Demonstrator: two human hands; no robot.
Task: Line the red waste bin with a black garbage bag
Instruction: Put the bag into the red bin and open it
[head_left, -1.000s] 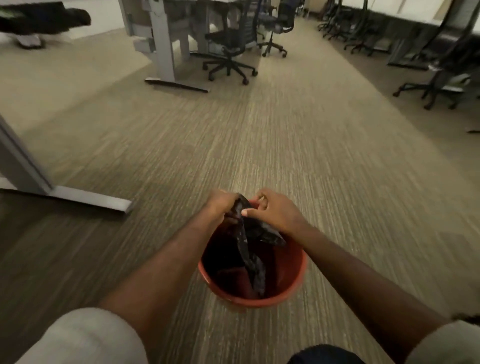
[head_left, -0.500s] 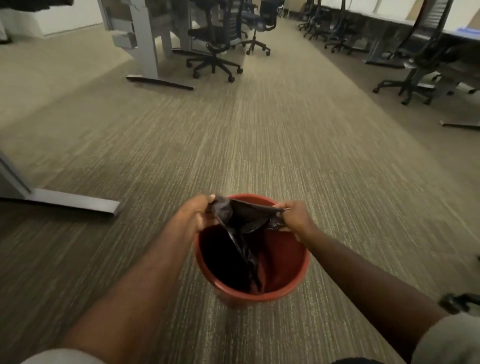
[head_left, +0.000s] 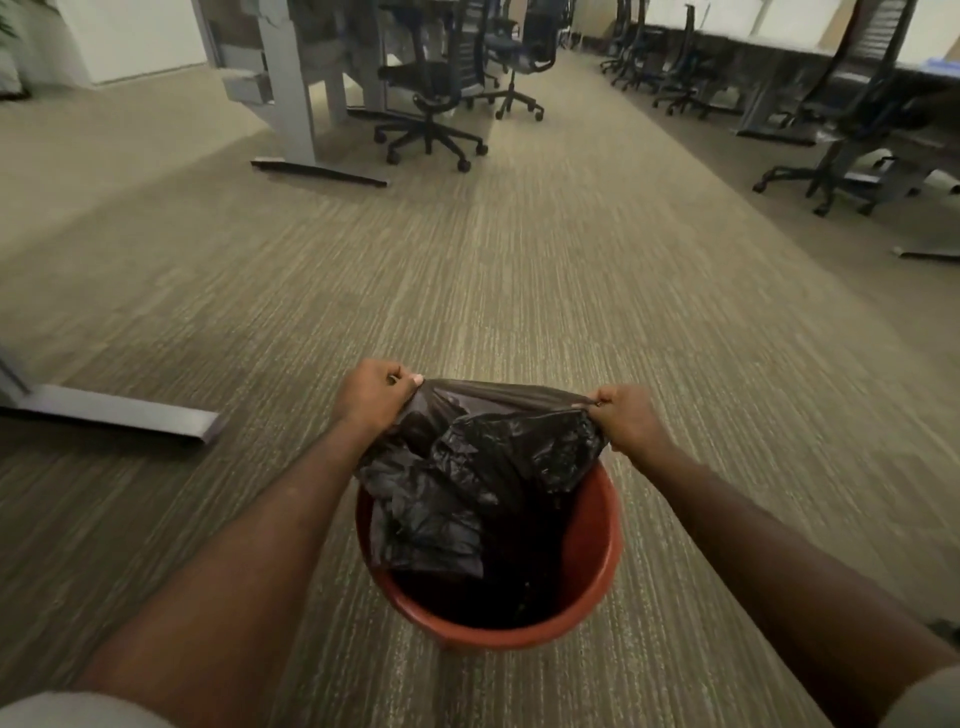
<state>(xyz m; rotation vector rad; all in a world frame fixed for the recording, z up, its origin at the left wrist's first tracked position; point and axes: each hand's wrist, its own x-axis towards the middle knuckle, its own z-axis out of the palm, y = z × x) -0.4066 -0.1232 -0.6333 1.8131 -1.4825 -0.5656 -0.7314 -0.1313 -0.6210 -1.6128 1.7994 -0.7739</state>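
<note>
The red waste bin (head_left: 597, 551) stands upright on the carpet just in front of me. A crumpled black garbage bag (head_left: 467, 467) hangs over its far half, its lower part drooping inside the bin. My left hand (head_left: 371, 397) grips the bag's top edge on the left, and my right hand (head_left: 626, 418) grips it on the right. The edge is stretched taut between them, above the bin's far rim. The bin's bottom is dark and hidden.
A grey desk foot (head_left: 119, 415) lies on the carpet to the left. Black office chairs (head_left: 431, 104) and a desk leg (head_left: 291, 98) stand ahead on the left; more chairs (head_left: 841, 140) and desks line the right. A carpeted aisle runs between them.
My hands have moved apart and up, pulling the bag's edge wide and lifting more of the bag out of the bin. The view has shifted slightly.
</note>
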